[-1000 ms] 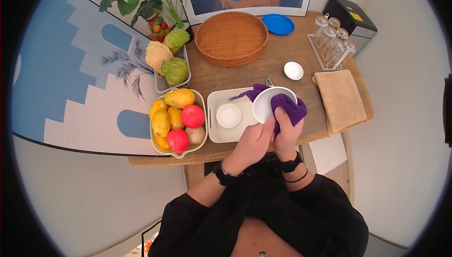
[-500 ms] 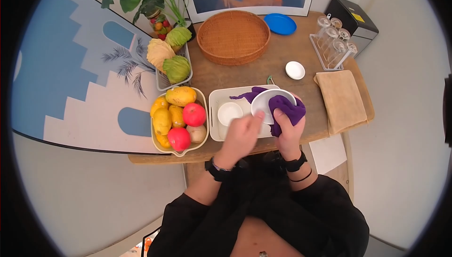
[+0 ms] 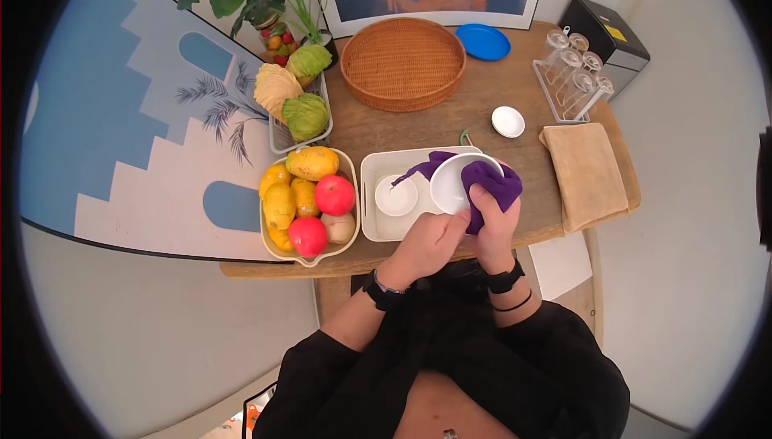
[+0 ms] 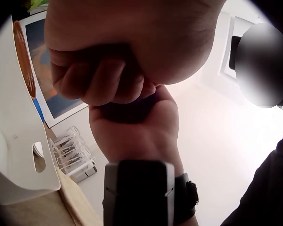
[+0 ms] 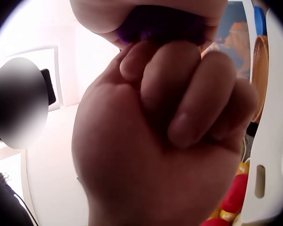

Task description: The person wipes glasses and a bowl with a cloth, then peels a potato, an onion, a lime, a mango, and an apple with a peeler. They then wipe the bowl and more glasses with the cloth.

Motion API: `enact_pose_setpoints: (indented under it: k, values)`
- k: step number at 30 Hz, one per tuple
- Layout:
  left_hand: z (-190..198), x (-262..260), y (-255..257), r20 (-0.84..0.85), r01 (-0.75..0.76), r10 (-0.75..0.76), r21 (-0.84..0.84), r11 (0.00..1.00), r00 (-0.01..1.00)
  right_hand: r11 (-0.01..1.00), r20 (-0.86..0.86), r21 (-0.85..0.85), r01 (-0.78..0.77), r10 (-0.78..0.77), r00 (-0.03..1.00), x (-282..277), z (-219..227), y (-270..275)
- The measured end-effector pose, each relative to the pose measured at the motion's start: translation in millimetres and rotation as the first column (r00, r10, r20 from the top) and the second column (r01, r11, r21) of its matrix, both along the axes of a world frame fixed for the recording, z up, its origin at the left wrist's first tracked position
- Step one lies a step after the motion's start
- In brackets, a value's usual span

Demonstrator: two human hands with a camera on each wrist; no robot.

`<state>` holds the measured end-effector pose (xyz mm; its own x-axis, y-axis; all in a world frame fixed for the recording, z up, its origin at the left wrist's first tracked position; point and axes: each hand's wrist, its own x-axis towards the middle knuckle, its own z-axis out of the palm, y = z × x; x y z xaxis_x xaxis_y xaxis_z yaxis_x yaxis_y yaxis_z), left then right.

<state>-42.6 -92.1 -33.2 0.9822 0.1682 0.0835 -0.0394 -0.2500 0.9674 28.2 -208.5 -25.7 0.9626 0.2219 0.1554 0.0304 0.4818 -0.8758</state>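
In the head view, the left hand point(image 3: 430, 242) curls its fingers, its thumb and forefinger pinching the near rim of a white bowl point(image 3: 448, 184). The right hand point(image 3: 497, 230) grips that tilted bowl through a purple cloth point(image 3: 494, 187), thumb over the cloth. Loose cloth trails behind the bowl across a white tray point(image 3: 378, 228), its tip over a small white bowl point(image 3: 396, 202). The left wrist view has the left hand point(image 4: 127, 52) above the right hand point(image 4: 137, 132). The left fist point(image 5: 165, 108) fills the right wrist view, below purple cloth point(image 5: 162, 26); the bowl is hidden there.
A fruit basket point(image 3: 351, 167) adjoins the tray's left side, with a vegetable basket point(image 3: 328, 129) behind. Farther back are a wicker basket point(image 3: 402, 65) and blue plate point(image 3: 484, 43). Rightward lie a small white dish point(image 3: 508, 121), tan cloth point(image 3: 585, 174) and glasses on a rack point(image 3: 547, 93).
The left hand has moved from over the tray and the bowl's left side to the bowl's near rim. The cloth's loose end now hangs farther left, over the small bowl.
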Motion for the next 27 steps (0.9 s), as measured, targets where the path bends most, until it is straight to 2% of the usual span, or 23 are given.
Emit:
enact_pose_setpoints:
  k: [1, 3, 5, 6, 9, 10, 11, 13, 14, 16, 17, 19, 21, 22, 23, 25, 27]
  values:
    - [3, -2, 2, 0.012, -0.052, 0.051, 0.079, 0.996, 0.999, 1.000, 0.000, 0.000, 0.001, -0.001, 1.000, 3, 0, -3]
    - [6, -1, 17, -0.003, -0.102, 0.102, 0.036, 0.994, 0.995, 0.999, 0.015, 0.033, -0.017, 0.016, 1.000, 5, 1, -7]
    - [10, -1, 24, 0.090, -0.155, 0.159, -0.052, 0.987, 0.983, 0.999, 0.030, -0.010, -0.048, 0.049, 0.998, 1, 3, -5]
    - [9, -2, 22, 0.049, -0.141, 0.145, -0.075, 0.987, 0.988, 0.997, -0.002, 0.042, -0.062, 0.062, 0.998, -2, 1, -1]
    - [-2, -3, 6, 0.033, -0.192, 0.192, -0.009, 0.981, 0.981, 0.991, -0.050, 0.124, -0.049, 0.056, 0.997, -6, -7, 3]
    - [0, -8, 1, 0.038, -0.103, 0.100, 0.080, 0.991, 0.994, 0.988, -0.061, 0.155, -0.026, 0.035, 0.998, -5, -6, 5]
    - [-11, -11, -5, 0.019, -0.015, 0.014, 0.017, 1.000, 1.000, 0.987, -0.057, 0.159, -0.027, 0.037, 0.998, -1, -4, 5]
    - [-6, -11, -26, 0.180, -0.033, 0.049, -0.087, 0.996, 0.982, 0.990, -0.037, 0.033, -0.139, 0.140, 0.989, 1, -1, 0]
    - [-5, -15, -25, 0.174, -0.029, 0.045, -0.093, 0.995, 0.984, 0.992, 0.012, -0.019, -0.122, 0.123, 0.992, 2, -5, -1]
    - [0, -18, -10, 0.078, -0.160, 0.166, -0.070, 0.985, 0.983, 0.994, 0.048, -0.022, -0.105, 0.106, 0.993, 2, -3, -6]
    - [4, -19, 2, 0.083, -0.160, 0.165, -0.067, 0.985, 0.983, 0.995, 0.085, -0.021, -0.093, 0.094, 0.992, 3, -1, -8]
    - [10, -18, 23, 0.093, -0.201, 0.191, 0.114, 0.973, 0.977, 0.995, 0.079, -0.010, -0.097, 0.098, 0.992, 5, -1, -9]
    - [17, -17, 18, 0.129, -0.183, 0.164, 0.151, 0.971, 0.978, 0.995, 0.032, 0.039, -0.092, 0.090, 0.995, -2, 1, -3]
    - [15, -15, 7, 0.128, -0.234, 0.225, 0.068, 0.970, 0.966, 0.985, -0.042, 0.156, -0.077, 0.084, 0.996, -9, 0, 3]
    - [13, -13, -2, 0.124, -0.282, 0.282, -0.016, 0.959, 0.951, 0.984, -0.038, 0.160, -0.076, 0.083, 0.996, -13, -3, 6]
    - [0, -13, -15, 0.094, -0.240, 0.244, -0.057, 0.969, 0.965, 0.984, -0.069, 0.172, -0.043, 0.056, 0.996, -16, -8, 8]
    - [-4, -14, -17, 0.058, -0.191, 0.197, -0.105, 0.976, 0.979, 0.993, -0.041, 0.105, -0.049, 0.053, 0.998, -12, -7, 2]
